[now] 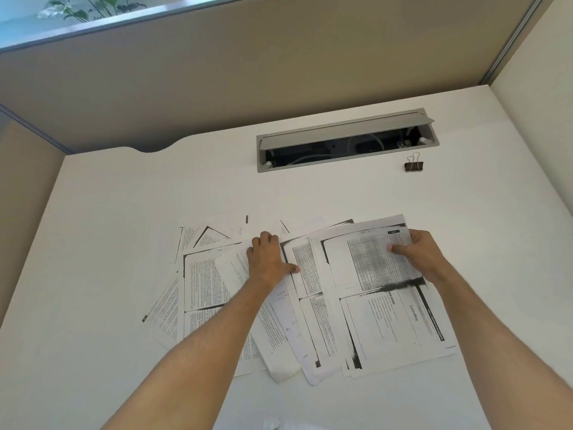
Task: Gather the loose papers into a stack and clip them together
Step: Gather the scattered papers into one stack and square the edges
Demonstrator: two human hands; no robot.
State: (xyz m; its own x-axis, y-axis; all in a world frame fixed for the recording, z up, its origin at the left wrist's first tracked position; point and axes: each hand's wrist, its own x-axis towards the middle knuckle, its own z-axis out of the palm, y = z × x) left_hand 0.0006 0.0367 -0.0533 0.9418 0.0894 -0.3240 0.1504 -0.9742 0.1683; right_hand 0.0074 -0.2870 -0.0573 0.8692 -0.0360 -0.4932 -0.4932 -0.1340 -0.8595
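Note:
Several loose printed papers (204,283) lie fanned out and overlapping on the white desk (124,218). My left hand (268,259) rests flat on the middle sheets, fingers spread, thumb out to the right. My right hand (417,252) grips the far right edge of the top right sheet (390,311), thumb on top and fingers curled under the edge. A black binder clip (414,165) with silver handles stands alone at the back right of the desk, well beyond both hands.
A grey cable hatch (344,131) with its lid open sits in the desk behind the papers, cables inside. Beige partition walls (279,63) close the desk at the back and both sides. A plant (83,7) shows above the partition.

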